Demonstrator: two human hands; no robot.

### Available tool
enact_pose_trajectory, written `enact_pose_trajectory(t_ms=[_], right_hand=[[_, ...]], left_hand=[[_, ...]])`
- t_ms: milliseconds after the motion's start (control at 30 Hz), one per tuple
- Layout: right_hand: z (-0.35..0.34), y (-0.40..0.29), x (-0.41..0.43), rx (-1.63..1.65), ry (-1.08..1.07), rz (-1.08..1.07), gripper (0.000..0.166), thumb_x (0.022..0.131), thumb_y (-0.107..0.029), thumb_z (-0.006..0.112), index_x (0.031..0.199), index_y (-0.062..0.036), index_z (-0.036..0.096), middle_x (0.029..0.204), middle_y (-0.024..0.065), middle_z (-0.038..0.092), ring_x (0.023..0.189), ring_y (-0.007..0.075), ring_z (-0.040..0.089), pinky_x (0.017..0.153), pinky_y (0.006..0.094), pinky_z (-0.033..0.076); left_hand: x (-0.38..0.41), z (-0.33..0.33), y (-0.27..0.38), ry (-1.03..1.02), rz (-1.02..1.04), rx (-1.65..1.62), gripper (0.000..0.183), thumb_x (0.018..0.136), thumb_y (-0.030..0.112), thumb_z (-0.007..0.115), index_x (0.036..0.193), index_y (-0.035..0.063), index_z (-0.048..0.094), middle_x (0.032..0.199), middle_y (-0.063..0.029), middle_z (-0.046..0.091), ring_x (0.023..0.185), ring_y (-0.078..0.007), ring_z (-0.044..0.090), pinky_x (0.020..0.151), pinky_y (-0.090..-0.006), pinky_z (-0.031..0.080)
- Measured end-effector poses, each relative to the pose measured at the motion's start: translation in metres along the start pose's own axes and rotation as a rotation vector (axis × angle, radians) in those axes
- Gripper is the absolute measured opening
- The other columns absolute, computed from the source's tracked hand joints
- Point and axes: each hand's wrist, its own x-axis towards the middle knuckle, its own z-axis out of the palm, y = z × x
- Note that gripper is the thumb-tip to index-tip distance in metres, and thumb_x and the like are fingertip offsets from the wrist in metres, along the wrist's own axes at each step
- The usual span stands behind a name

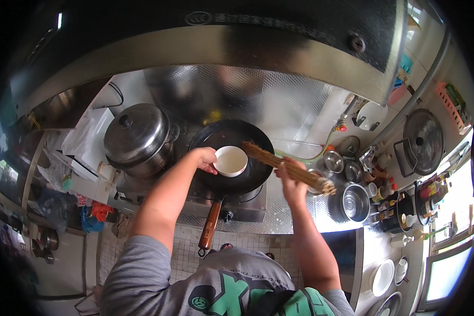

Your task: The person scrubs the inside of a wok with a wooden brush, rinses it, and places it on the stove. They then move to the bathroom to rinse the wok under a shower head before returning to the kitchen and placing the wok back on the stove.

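Note:
My left hand (207, 160) grips the left rim of a white bowl (232, 161), held over a black wok (229, 185) with a wooden handle (211, 225). The bowl's inside faces up and looks pale, with no clear contents. Closed around a bamboo wok brush (308, 177) is my right hand (291, 179), to the right of the wok. The brush's bristle end points left, over the wok and close to the bowl's right side. The wok sits on a gas stove (256, 207).
A large lidded steel pot (138, 138) stands left of the wok. Metal bowls (355, 202) and seasoning bottles crowd the right of the counter. A green hose (318, 154) runs behind the wok's right side. The range hood (260, 43) hangs above the stove.

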Motion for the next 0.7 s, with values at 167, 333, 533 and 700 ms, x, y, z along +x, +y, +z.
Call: enact_pose_trajectory(t_ms=[167, 333, 533, 700], right_hand=[[-0.022, -0.047, 0.027, 0.183, -0.049, 0.1, 0.028, 0.094, -0.011, 0.062, 0.117, 0.0043, 0.055, 0.092, 0.0115, 0.065, 0.074, 0.0158, 0.067, 0.068, 0.0267, 0.055], [-0.023, -0.058, 0.03, 0.217, -0.04, 0.107, 0.026, 0.095, -0.011, 0.061, 0.116, 0.004, 0.056, 0.09, 0.0112, 0.065, 0.073, 0.0149, 0.067, 0.067, 0.026, 0.054], [-0.022, -0.064, 0.028, 0.204, -0.069, 0.118, 0.024, 0.095, -0.011, 0.06, 0.113, 0.004, 0.056, 0.087, 0.0106, 0.066, 0.072, 0.0146, 0.067, 0.066, 0.0253, 0.054], [-0.026, -0.058, 0.024, 0.21, -0.104, 0.116, 0.023, 0.094, -0.009, 0.062, 0.112, 0.0038, 0.057, 0.09, 0.0105, 0.064, 0.073, 0.0152, 0.067, 0.066, 0.0251, 0.055]], left_hand=[[0.021, 0.027, -0.007, -0.042, -0.072, -0.318, 0.015, 0.093, 0.007, 0.049, 0.1, -0.0004, 0.06, 0.077, -0.0073, 0.064, 0.052, -0.0086, 0.055, 0.046, -0.0199, 0.046], [0.012, 0.033, 0.012, 0.002, -0.21, -0.493, 0.024, 0.097, 0.013, 0.044, 0.077, 0.004, 0.056, 0.062, 0.0009, 0.051, 0.044, -0.0016, 0.041, 0.036, -0.0141, 0.03], [-0.012, 0.008, 0.064, 0.333, -0.161, 0.457, 0.013, 0.085, 0.005, 0.055, 0.075, -0.0013, 0.062, 0.068, -0.0108, 0.064, 0.045, -0.0161, 0.056, 0.039, -0.0267, 0.044], [-0.024, 0.036, 0.069, 0.931, 0.372, 1.046, 0.025, 0.086, 0.0, 0.053, 0.11, -0.0008, 0.052, 0.094, -0.0244, 0.069, 0.086, -0.0376, 0.07, 0.074, -0.0446, 0.057]])
